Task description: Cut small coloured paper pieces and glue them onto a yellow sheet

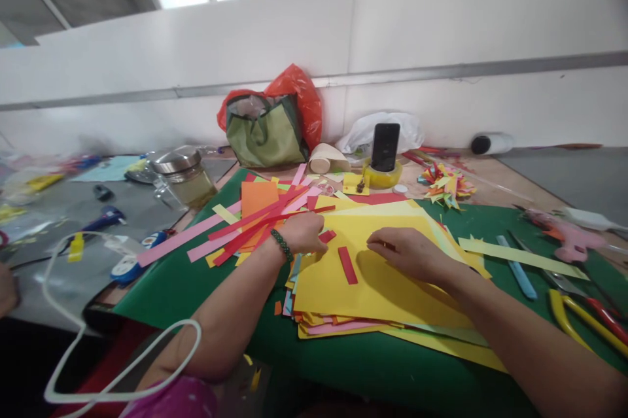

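My left hand [305, 232], with a green bead bracelet on the wrist, rests curled on a stack of yellow paper sheets [373, 287], its fingers closed on a small red paper piece [326, 235]. My right hand [409, 252] lies on the same yellow sheet, fingers bent and pressed down near its middle. A short red strip [347, 265] lies flat between the two hands. Long red and pink paper strips [255, 225] fan out to the left of my left hand.
A green mat [196, 274] covers the table. Behind stand a glass jar [184, 176], a green bag [265, 130], a phone propped on a tape roll [384, 153]. Scissors and yellow-handled tools [579, 313] lie at right. Another person's hand [7, 287] shows at far left.
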### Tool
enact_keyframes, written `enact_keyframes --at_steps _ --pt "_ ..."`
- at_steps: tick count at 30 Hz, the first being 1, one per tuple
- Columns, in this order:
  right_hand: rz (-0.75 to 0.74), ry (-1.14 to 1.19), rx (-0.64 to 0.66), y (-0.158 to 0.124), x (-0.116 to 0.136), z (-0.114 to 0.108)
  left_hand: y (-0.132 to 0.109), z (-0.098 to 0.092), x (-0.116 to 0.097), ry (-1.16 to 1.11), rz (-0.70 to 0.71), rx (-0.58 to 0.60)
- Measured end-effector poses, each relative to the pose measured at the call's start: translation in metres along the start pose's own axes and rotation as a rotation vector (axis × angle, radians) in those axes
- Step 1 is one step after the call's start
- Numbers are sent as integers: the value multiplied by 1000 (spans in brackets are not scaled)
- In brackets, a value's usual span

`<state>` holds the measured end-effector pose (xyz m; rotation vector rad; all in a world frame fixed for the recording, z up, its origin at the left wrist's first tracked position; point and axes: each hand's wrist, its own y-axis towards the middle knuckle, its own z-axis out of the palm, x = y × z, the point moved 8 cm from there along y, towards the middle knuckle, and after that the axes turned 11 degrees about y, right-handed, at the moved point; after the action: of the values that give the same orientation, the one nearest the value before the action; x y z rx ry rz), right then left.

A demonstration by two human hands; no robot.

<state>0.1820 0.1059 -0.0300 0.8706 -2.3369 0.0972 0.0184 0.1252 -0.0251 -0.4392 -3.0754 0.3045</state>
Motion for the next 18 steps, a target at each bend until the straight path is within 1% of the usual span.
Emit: enact_keyframes --at_steps 5,9,13,15,18 --pt "22 1 38 0 5 4 1 2 -2 20 -31 -10" --pt "52 -44 109 0 11 15 3 6 -1 -20 -29 32" --pt "-8 -83 169 0 22 31 5 7 3 -76 -38 5" --pt "-42 -83 187 -1 28 37 7 9 6 -138 -44 0" --pt "-27 -73 221 -2 33 41 10 13 9 -230 -40 21"
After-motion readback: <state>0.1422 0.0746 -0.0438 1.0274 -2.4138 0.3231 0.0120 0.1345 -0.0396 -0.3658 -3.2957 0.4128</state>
